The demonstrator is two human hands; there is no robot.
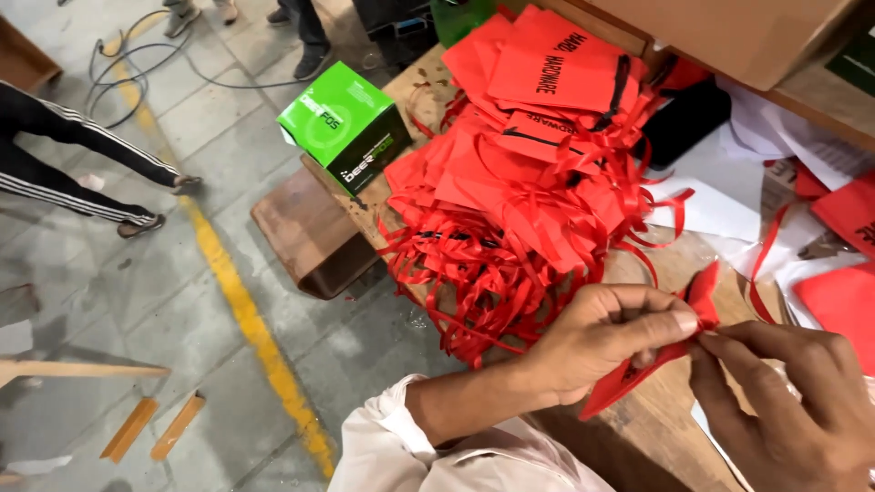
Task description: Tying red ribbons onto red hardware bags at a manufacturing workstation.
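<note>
Both hands pinch one folded red paper bag at the table edge.

Left hand (pixel 606 333) and right hand (pixel 784 401) grip the folded red paper bag (pixel 638 369); its thin fold could tear, or snag the nearby heap of red ribbon-handled bags (pixel 519 200).

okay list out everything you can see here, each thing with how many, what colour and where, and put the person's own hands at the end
Paper bags with ribbon handles: a big heap, too many to count, red, on the wooden table ahead of the hands.
Box: one, green and black, at the table's far left corner.
White sheets: several, right of the heap.
Cardboard box: one, brown, top right.
Stool: one, brown, on the floor beside the table.
Yellow line: one, painted across the grey floor.
Wood strips: two, bottom left.
Other people: legs at left and top edges.
Left hand: pinching a folded red piece.
Right hand: fingertips on the same piece.
</note>
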